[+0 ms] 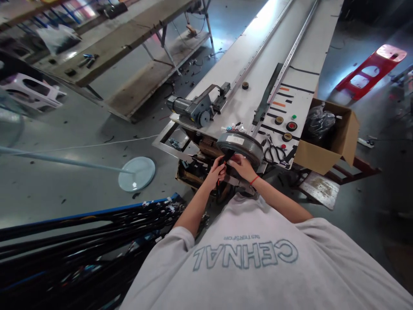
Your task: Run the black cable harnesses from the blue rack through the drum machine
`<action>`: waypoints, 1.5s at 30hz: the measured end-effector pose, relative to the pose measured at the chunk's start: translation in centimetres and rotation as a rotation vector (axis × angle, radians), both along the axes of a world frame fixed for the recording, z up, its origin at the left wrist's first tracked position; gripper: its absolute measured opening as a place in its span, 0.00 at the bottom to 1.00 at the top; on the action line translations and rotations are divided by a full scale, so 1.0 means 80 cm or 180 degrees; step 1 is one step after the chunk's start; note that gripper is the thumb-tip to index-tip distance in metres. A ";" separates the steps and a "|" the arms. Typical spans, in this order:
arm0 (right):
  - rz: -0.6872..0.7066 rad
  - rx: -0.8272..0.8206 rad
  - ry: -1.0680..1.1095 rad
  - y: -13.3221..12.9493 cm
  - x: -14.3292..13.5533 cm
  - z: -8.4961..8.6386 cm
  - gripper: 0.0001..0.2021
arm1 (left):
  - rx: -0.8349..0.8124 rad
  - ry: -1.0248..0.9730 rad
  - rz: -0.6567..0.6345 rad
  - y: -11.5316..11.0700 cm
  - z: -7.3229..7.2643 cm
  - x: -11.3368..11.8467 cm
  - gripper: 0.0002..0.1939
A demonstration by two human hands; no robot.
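My left hand (218, 170) is closed around a black cable bundle (228, 155), with a bit of orange showing near the fingers. Close beside it, my right hand (243, 168) has its fingers bent together by the bundle, and what they pinch is hidden. Both hands are at the near side of a round grey drum-shaped part (254, 150) with a white label, at the table's end. Small white connectors and coloured wires (237, 127) lie behind the drum's top. Black-handled scissors (274, 153) rest on the table to the right of the drum.
A long white table (241, 56) with metal rails stretches ahead, bearing a grey motor unit (193, 107) and tape rolls (291, 125). A cardboard box (322, 150) holding a dark bag stands at right. Black cable harnesses (97, 241) hang at lower left. A red stool (364, 75) lies farther right.
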State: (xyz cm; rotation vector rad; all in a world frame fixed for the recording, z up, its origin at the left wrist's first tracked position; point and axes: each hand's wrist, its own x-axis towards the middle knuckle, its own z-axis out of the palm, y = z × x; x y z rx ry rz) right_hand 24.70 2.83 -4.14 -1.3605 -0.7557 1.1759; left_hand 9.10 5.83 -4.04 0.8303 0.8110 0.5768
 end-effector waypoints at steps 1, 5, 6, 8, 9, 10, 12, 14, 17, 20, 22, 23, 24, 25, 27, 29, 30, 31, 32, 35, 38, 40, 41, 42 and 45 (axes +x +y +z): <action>0.0004 -0.0117 0.0414 0.003 -0.002 -0.001 0.08 | 0.0001 -0.0022 -0.0042 -0.002 -0.002 0.001 0.30; 0.0086 -0.0387 0.1598 0.004 -0.007 -0.009 0.14 | 0.0396 0.0182 -0.0442 -0.003 -0.006 0.005 0.24; 0.0111 -0.0326 0.1646 0.003 -0.006 -0.011 0.16 | 0.0617 0.0325 -0.0625 0.000 -0.004 0.005 0.23; 0.0170 -0.0138 0.1500 0.001 -0.003 -0.012 0.17 | 0.1191 0.0682 -0.0996 0.009 0.002 0.005 0.19; 0.0175 -0.0058 0.1389 0.001 -0.002 -0.013 0.18 | 0.1516 0.0900 -0.1125 0.014 0.005 0.004 0.18; 0.0160 -0.0006 0.1289 0.001 -0.001 -0.014 0.18 | 0.1838 0.1153 -0.1194 0.018 0.009 0.004 0.16; 0.0095 0.0027 0.1150 0.003 0.000 -0.016 0.19 | 0.2367 0.1708 -0.1198 0.024 0.015 0.003 0.14; 0.0039 0.0021 0.1091 0.004 0.000 -0.020 0.20 | 0.2677 0.2212 -0.1155 0.024 0.019 0.003 0.13; 0.0128 0.0006 0.1093 0.001 0.000 -0.024 0.20 | 0.2819 0.2615 -0.1076 0.020 0.021 0.003 0.14; 0.0178 0.0000 0.1140 -0.005 0.002 -0.024 0.20 | 0.2869 0.2595 -0.1106 0.017 0.023 0.001 0.13; 0.0175 0.0008 0.1229 -0.006 0.002 -0.020 0.21 | 0.2934 0.2376 -0.1173 0.015 0.025 -0.002 0.12; 0.0156 0.0013 0.1305 -0.006 0.001 -0.018 0.21 | 0.2941 0.2212 -0.1126 0.011 0.025 -0.004 0.12; 0.0119 0.0019 0.1393 -0.006 0.000 -0.016 0.21 | 0.2916 0.2048 -0.0995 0.007 0.025 -0.005 0.13; 0.0067 0.0023 0.1472 -0.005 -0.002 -0.014 0.22 | 0.2873 0.1919 -0.0785 0.001 0.025 -0.006 0.15; -0.0022 0.0012 0.1522 -0.003 -0.006 -0.013 0.22 | 0.2827 0.1836 -0.0336 -0.013 0.021 -0.006 0.17; -0.0012 -0.0043 0.1306 -0.001 -0.007 -0.013 0.22 | 0.2849 0.1995 -0.0085 -0.025 0.015 -0.003 0.16; 0.0006 -0.0074 0.1043 -0.001 -0.006 -0.013 0.21 | 0.2835 0.2102 -0.0029 -0.028 0.011 -0.001 0.16; 0.0032 -0.0087 0.0648 -0.002 -0.004 -0.013 0.20 | 0.2777 0.2190 0.0019 -0.029 0.006 0.001 0.16; 0.0075 -0.0065 0.0131 -0.003 -0.001 -0.013 0.18 | 0.2668 0.2246 0.0087 -0.028 0.001 0.003 0.17; 0.0415 0.0119 -0.1763 -0.009 0.010 -0.009 0.12 | 0.2092 0.2135 0.0327 -0.014 -0.015 0.008 0.19; 0.0898 0.0081 -0.3104 -0.012 0.016 -0.006 0.14 | 0.1452 0.1777 0.0406 0.000 -0.026 0.010 0.19; 0.1075 -0.0055 -0.3468 -0.011 0.016 -0.007 0.09 | 0.1168 0.1557 0.0403 0.004 -0.028 0.011 0.18; 0.1131 -0.0105 -0.3539 -0.010 0.015 -0.008 0.06 | 0.1062 0.1463 0.0393 0.003 -0.027 0.013 0.18; 0.1177 -0.0137 -0.3566 -0.008 0.014 -0.009 0.03 | 0.0970 0.1377 0.0380 0.002 -0.025 0.014 0.17; 0.1224 -0.0064 -0.3552 -0.008 0.014 -0.012 0.01 | 0.0786 0.1134 0.0369 -0.005 -0.018 0.020 0.16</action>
